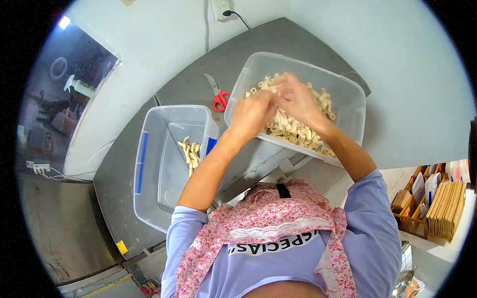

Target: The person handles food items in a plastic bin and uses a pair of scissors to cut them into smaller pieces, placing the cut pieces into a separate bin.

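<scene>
My left hand (254, 113) and my right hand (298, 102) meet over the large clear plastic bin (355, 107), their fingers curled in and close together. Motion blurs the fingertips, and what is pinched between them cannot be made out. Beneath them the bin holds a heap of pale beige curled strips (298, 134), many looped or knotted. To the left stands a second clear bin (151, 198) with blue clips, holding a small bunch of longer beige strips (190, 155).
Red-handled scissors (219, 99) lie partly open on the grey metal table (189, 84) between the bins. A wall socket (221, 9) with a plugged cord is behind the table. Brown baskets (412, 223) with stacked items stand at the right.
</scene>
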A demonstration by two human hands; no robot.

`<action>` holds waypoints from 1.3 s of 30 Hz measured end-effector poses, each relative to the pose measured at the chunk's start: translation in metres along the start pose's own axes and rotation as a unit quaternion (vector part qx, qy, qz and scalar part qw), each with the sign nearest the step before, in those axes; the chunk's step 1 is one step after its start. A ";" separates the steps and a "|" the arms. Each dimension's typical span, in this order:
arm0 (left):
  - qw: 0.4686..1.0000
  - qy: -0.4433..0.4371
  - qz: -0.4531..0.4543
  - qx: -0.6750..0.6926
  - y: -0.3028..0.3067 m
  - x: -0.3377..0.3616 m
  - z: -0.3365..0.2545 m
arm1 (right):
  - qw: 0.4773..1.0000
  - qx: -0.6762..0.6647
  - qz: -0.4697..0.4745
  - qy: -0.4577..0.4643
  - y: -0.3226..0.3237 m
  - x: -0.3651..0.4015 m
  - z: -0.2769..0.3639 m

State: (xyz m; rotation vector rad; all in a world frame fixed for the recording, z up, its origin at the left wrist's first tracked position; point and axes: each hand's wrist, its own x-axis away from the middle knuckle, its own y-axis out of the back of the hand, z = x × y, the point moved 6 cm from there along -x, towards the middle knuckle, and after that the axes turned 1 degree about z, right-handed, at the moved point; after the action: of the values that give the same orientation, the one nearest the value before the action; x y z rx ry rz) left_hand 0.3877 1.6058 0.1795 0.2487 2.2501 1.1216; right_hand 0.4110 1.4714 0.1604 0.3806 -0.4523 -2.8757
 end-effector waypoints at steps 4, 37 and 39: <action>0.998 -0.019 0.002 -0.053 -0.009 0.002 0.000 | 0.998 0.067 -0.002 -0.012 -0.002 0.004 0.009; 0.993 -0.035 -0.025 0.114 -0.011 0.012 0.021 | 0.988 0.077 0.134 -0.032 0.001 0.003 -0.012; 0.996 -0.078 -0.027 0.034 -0.010 0.011 0.016 | 0.967 0.224 0.107 0.062 0.002 0.001 -0.003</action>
State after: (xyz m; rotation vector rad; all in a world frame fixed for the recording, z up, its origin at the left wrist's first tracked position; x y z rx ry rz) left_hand 0.3894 1.6147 0.1590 0.2906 2.1463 0.9646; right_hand 0.4110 1.4687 0.1581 0.5401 -1.0537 -2.5055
